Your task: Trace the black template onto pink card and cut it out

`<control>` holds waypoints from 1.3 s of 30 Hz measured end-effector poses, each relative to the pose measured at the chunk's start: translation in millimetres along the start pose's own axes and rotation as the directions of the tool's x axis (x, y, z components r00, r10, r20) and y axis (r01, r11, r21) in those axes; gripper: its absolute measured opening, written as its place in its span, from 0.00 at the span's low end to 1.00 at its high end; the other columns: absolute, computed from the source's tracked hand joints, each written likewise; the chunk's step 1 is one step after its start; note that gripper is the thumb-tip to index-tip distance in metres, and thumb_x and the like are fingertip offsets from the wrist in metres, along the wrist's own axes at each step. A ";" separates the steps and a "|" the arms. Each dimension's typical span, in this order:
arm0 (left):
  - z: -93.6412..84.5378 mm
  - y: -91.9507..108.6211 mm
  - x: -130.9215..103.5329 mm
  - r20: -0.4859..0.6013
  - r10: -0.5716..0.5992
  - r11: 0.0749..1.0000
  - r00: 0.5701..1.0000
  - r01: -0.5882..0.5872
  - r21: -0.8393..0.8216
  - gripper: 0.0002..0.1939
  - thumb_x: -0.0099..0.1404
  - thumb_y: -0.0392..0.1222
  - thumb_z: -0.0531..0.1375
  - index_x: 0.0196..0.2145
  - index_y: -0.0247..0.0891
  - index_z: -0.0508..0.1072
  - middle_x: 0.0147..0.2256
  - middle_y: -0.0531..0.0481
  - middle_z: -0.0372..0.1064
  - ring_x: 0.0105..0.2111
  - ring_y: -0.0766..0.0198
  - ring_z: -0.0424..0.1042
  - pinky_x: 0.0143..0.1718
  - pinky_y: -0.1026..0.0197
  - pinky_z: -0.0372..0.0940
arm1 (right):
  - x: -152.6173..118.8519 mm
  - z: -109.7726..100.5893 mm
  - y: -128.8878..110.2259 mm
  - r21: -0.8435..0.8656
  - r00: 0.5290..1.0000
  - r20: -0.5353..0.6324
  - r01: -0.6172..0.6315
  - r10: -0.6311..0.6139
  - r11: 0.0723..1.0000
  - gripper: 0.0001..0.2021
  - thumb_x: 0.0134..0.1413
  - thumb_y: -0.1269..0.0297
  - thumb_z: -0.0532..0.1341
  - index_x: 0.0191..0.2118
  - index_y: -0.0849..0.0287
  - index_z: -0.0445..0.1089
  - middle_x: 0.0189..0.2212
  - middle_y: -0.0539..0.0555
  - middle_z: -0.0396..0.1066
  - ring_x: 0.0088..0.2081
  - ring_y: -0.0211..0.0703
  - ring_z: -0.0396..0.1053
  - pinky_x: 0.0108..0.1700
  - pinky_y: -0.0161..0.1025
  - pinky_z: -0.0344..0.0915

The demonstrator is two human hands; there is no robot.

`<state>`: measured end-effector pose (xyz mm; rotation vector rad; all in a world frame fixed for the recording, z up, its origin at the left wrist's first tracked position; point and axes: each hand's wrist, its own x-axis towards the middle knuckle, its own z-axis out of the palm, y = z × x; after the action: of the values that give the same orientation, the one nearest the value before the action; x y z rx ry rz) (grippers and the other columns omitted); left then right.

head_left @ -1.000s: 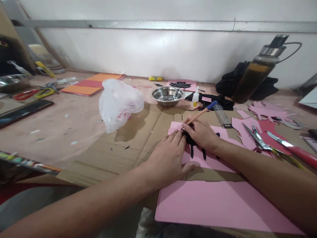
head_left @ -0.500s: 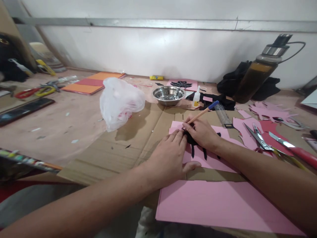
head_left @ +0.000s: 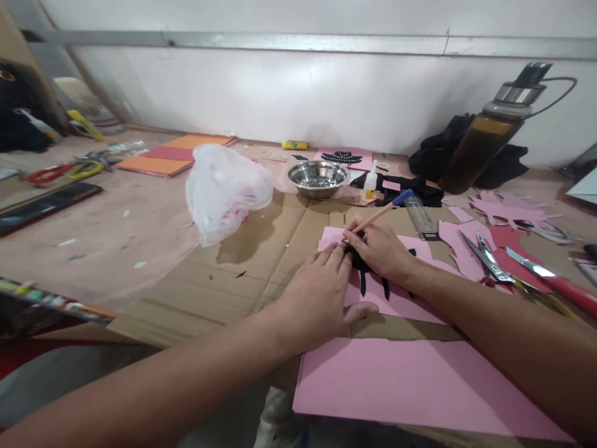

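Note:
My right hand (head_left: 380,249) is closed round a pen (head_left: 380,212) with an orange barrel and a blue cap at its upper end. The pen's tip points down at the upper left edge of a black cutout (head_left: 362,283), where my fingers partly hide it. Beneath the cutout lies a pink sheet (head_left: 422,249). My left hand (head_left: 321,286) rests flat, its fingertips pressing on the sheet and the cutout's left edge, thumb stretched out to the right. Closer to me, a larger pink sheet (head_left: 396,386) lies on the cardboard.
A steel bowl (head_left: 318,178), a white plastic bag (head_left: 228,190) and a small glue bottle (head_left: 370,182) stand beyond my hands. Scissors (head_left: 487,258) and a red-handled knife (head_left: 559,280) lie at the right, near pink cutouts (head_left: 513,208). A brown bottle (head_left: 487,146) leans behind them.
Almost nothing differs. Both hands and the pen stay in the same place on the black cutout; the view has shifted very slightly.

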<state>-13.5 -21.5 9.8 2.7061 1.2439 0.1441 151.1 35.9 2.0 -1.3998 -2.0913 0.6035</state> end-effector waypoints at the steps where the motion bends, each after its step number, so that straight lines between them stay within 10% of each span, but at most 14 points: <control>1: 0.4 -0.2 0.0 0.002 -0.001 1.000 1.000 0.001 0.002 0.44 0.66 0.66 0.52 0.64 0.22 0.59 0.66 0.27 0.55 0.67 0.39 0.52 0.66 0.42 0.51 | 0.0 0.1 0.0 -0.005 1.000 0.003 -0.003 0.003 1.000 0.07 0.63 0.66 0.55 0.32 0.57 0.66 0.29 0.51 0.71 0.33 0.42 0.66 0.40 0.38 0.60; 39: 5.3 -0.3 1.5 -0.002 0.006 1.000 1.000 -0.006 0.029 0.47 0.66 0.67 0.52 0.66 0.20 0.57 0.66 0.26 0.54 0.68 0.39 0.51 0.68 0.41 0.49 | 1.3 3.1 2.7 -0.013 1.000 -0.028 -0.006 0.006 1.000 0.07 0.63 0.66 0.55 0.33 0.57 0.65 0.30 0.52 0.70 0.35 0.43 0.66 0.43 0.38 0.61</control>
<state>-12.0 -20.7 4.5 2.7346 1.2485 0.1300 150.5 37.9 -1.9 -1.4139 -2.0739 0.5707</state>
